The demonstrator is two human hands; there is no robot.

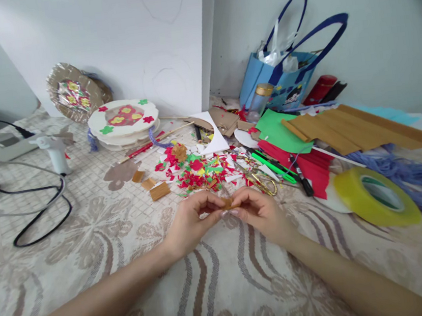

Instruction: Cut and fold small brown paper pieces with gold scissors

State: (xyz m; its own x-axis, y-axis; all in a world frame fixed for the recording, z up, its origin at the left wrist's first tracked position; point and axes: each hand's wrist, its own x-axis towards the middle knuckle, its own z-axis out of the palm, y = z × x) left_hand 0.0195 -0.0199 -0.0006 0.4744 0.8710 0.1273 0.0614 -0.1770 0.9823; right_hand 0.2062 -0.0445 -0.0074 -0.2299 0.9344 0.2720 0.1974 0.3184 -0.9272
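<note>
From my remote seat I judge the small brown paper piece (226, 204) feather-light, soft and easily creased or torn, so I favour a gentle fingertip pinch at its edges over any pull across its middle. It sits between the left hand (194, 214) and the right hand (263, 213), on the near side of the coloured scraps (197, 174), above the patterned tablecloth (227, 289). Both hands pinch it between thumbs and forefingers; how much of it they cover I cannot tell. Brown squares (160, 191) lie beyond the left hand, apart from its fingers
</note>
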